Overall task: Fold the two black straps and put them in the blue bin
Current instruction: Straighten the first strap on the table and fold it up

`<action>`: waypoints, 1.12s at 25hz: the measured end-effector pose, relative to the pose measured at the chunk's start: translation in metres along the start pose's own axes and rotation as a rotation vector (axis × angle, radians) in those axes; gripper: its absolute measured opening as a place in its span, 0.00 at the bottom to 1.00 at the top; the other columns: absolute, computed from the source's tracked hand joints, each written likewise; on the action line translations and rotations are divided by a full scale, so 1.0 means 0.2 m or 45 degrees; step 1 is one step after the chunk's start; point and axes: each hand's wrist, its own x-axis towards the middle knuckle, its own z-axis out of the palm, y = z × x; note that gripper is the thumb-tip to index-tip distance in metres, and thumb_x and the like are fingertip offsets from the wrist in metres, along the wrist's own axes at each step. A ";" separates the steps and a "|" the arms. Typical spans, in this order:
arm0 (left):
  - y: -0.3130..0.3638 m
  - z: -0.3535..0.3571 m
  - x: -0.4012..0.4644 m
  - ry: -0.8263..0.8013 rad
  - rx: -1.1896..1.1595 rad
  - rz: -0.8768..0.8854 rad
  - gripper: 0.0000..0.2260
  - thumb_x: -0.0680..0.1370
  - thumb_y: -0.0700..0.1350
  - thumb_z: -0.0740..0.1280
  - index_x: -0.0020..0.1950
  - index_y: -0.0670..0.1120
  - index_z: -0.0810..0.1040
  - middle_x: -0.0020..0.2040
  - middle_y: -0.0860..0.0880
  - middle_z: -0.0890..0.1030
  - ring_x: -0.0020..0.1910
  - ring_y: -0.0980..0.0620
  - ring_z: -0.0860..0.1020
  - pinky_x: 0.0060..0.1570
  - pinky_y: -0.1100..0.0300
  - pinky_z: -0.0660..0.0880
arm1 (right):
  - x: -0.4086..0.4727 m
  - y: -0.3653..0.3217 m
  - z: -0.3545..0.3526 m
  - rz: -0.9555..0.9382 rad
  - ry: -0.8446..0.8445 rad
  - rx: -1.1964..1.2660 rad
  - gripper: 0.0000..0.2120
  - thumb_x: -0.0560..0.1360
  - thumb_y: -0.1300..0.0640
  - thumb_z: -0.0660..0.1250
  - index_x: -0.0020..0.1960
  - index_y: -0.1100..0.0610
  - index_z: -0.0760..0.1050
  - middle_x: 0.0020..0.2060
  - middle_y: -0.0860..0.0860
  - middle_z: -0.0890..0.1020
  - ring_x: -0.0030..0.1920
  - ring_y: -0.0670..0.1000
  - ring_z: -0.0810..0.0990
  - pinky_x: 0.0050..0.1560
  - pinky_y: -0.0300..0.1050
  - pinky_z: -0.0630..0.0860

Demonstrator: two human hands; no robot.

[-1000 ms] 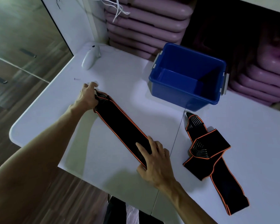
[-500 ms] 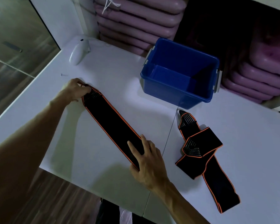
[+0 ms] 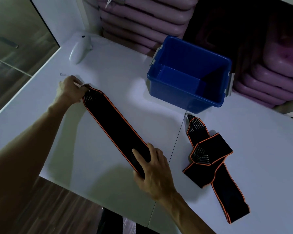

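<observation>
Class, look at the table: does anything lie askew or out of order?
Yes. The second black strap with orange edging lies crumpled on the white table, twisted over itself to the right of the flat, stretched-out black strap that the left hand and right hand hold. The blue plastic bin holds no strap.

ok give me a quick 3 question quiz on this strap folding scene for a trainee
1. True or false: the blue bin already holds a strap.
2. Multiple choice: the left hand is at which part of the flat strap? A) its far end B) its middle C) not touching it
3. Short answer: how does the second strap lie on the table?

Key
1. False. The bin looks empty.
2. A. The right hand presses the near end.
3. Loosely crossed over itself, to the right of the flat one, untouched.
</observation>
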 end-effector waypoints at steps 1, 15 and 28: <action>-0.02 -0.01 -0.06 0.061 0.019 0.085 0.16 0.73 0.50 0.71 0.58 0.46 0.75 0.57 0.39 0.79 0.51 0.40 0.80 0.53 0.48 0.76 | 0.00 0.00 0.00 0.002 0.007 0.006 0.30 0.72 0.43 0.67 0.73 0.46 0.66 0.70 0.60 0.69 0.65 0.60 0.71 0.60 0.53 0.76; -0.22 0.35 -0.29 -0.046 0.684 0.843 0.30 0.80 0.59 0.44 0.78 0.43 0.52 0.79 0.45 0.51 0.78 0.48 0.46 0.75 0.58 0.40 | 0.02 -0.02 -0.01 -0.008 -0.006 -0.001 0.32 0.72 0.45 0.67 0.74 0.46 0.63 0.71 0.61 0.68 0.65 0.60 0.70 0.59 0.52 0.76; -0.14 0.32 -0.33 0.059 0.574 0.829 0.27 0.82 0.57 0.49 0.77 0.42 0.57 0.79 0.39 0.52 0.78 0.43 0.49 0.75 0.56 0.42 | -0.06 -0.01 0.05 -0.042 0.000 0.139 0.33 0.76 0.39 0.66 0.77 0.46 0.59 0.77 0.61 0.59 0.71 0.61 0.63 0.62 0.55 0.74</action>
